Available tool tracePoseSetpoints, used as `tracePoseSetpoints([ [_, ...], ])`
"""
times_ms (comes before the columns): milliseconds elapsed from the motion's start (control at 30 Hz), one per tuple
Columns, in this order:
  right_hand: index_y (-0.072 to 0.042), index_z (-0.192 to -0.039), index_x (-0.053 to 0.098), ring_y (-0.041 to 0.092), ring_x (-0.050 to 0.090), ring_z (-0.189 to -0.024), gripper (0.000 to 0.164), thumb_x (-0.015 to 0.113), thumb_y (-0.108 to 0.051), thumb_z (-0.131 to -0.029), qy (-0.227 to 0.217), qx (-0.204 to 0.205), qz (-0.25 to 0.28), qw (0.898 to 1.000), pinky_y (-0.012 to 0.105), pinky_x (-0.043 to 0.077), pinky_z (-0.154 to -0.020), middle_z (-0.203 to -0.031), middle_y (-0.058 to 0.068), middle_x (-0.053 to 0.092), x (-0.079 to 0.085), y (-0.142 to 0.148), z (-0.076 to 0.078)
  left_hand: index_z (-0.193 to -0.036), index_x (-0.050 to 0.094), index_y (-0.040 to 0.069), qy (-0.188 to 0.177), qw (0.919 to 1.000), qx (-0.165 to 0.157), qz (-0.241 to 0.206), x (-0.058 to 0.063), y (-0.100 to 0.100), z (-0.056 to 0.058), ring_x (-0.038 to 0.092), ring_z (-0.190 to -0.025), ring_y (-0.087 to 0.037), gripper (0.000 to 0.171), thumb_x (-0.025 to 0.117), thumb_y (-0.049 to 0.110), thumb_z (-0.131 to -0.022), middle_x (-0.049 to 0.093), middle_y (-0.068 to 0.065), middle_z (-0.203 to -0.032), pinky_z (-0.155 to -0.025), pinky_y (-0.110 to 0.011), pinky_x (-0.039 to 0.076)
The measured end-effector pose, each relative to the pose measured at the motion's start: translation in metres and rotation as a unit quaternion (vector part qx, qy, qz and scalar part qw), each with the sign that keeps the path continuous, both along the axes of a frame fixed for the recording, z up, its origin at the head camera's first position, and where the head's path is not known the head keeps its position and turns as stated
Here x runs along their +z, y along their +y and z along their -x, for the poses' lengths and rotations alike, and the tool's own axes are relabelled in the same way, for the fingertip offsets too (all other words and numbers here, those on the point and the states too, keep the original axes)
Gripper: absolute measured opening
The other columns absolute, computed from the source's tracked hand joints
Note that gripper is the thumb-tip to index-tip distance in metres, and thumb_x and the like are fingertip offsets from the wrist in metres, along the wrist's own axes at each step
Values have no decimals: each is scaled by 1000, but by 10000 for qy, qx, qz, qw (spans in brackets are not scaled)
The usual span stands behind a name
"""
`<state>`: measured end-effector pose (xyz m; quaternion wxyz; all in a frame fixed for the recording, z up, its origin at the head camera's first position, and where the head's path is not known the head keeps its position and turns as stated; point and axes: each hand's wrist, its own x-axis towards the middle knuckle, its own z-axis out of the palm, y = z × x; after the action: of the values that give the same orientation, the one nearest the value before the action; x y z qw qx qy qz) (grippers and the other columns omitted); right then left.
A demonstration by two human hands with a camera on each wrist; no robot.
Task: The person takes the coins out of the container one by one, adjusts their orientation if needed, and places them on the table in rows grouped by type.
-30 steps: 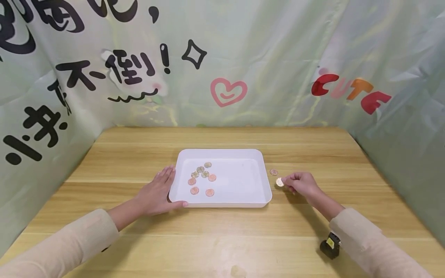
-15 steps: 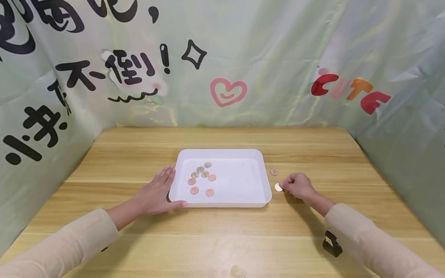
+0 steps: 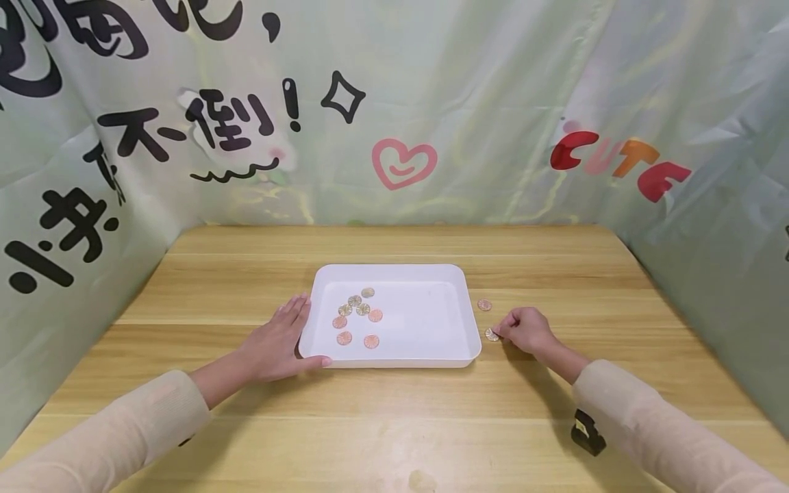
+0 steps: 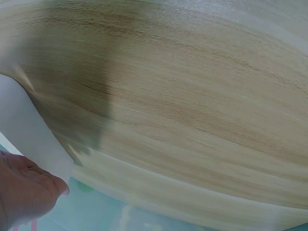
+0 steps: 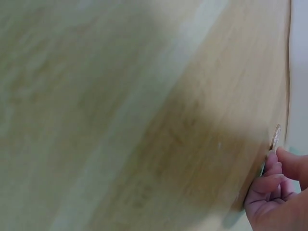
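A white rectangular tray (image 3: 425, 322) stands on the wooden table with several coins in its left half. Some are pale gold, such as this coin (image 3: 368, 292), and others are copper-coloured, such as this coin (image 3: 371, 341). My left hand (image 3: 280, 346) rests along the tray's left side, fingers straight, thumb at the front rim. Just right of the tray, my right hand (image 3: 527, 330) pinches a pale coin (image 3: 491, 335) between thumb and fingertips. The right wrist view shows that coin (image 5: 275, 137) edge-on, close to the table. A copper-coloured coin (image 3: 485, 305) lies beyond it on the table.
The wooden table (image 3: 394, 431) runs back to a printed fabric curtain (image 3: 493, 103) that closes off the back and both sides. A small black device (image 3: 587, 433) shows beneath the right sleeve (image 3: 647, 424).
My right hand has come slightly nearer and to the left with the pale coin, and the coin's tilt has changed. The left hand, tray and other coins stay put.
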<state>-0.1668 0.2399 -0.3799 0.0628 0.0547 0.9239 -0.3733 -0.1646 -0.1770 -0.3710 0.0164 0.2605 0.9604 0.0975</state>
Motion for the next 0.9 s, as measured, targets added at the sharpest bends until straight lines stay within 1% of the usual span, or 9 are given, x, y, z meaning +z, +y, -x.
tracePoseSetpoints([
  [67,1,-70,60,9,45,-59,17,64,-8,-85,47,-64,23,10000,20,37,-50,-68,5,63,0,0,-1,-141,25,-13,-20,10000,-3,6,0,0,0,22,-140,-40,103,56,62,-78,22,-28,-149,-113,-49,24],
  [133,1,-72,59,10,44,-61,17,63,-8,-85,187,-161,68,9997,20,37,-50,-71,5,62,0,-1,0,-141,25,-13,-43,10000,-15,14,0,0,1,21,-140,-39,103,57,62,-78,22,-27,-150,-114,-49,23],
  [233,3,-76,61,9,43,-62,15,62,-9,-86,532,-302,189,9979,20,37,-50,-69,2,59,5,-5,1,-141,24,-13,-72,10000,-20,28,0,0,1,21,-140,-39,102,57,61,-78,21,-27,-150,-114,-49,23],
  [333,4,-81,62,7,44,-60,17,63,-13,-87,852,-399,479,9944,18,38,-50,-64,-4,56,13,-13,3,-141,24,-13,-86,10000,-19,22,-1,0,1,21,-140,-40,103,57,62,-78,20,-27,-150,-114,-49,23],
  [433,6,-85,62,5,47,-59,18,63,-12,-87,1026,-393,964,9893,17,41,-51,-63,-8,56,22,-24,7,-141,23,-12,-94,10000,-12,5,-1,-1,2,21,-140,-39,103,57,62,-78,20,-27,-151,-114,-49,23],
  [567,8,-85,60,5,49,-58,16,62,-8,-88,1062,-333,1492,9825,16,44,-52,-63,-9,55,29,-44,10,-141,23,-12,-101,9999,-17,-31,-1,-1,2,21,-140,-39,102,57,61,-79,20,-26,-151,-114,-49,23],
  [633,8,-86,60,5,49,-58,16,63,-8,-87,1030,-258,1568,9819,16,44,-52,-62,-8,54,30,-54,11,-141,23,-12,-108,9999,-22,-39,-1,-1,2,21,-140,-39,102,57,61,-79,20,-26,-151,-114,-50,23],
  [700,8,-86,61,5,49,-58,17,63,-9,-87,977,-101,1629,9817,16,43,-51,-63,-6,55,30,-65,11,-141,23,-12,-120,9999,-25,-50,-1,-1,2,21,-140,-40,102,57,61,-79,20,-26,-151,-114,-49,23],
  [900,7,-86,61,6,47,-56,13,62,-7,-87,755,346,1927,9777,16,42,-49,-65,-2,58,23,-100,15,-142,22,-12,-175,9998,-7,-93,-3,-2,3,20,-140,-39,103,58,61,-79,19,-26,-151,-114,-49,22],
])
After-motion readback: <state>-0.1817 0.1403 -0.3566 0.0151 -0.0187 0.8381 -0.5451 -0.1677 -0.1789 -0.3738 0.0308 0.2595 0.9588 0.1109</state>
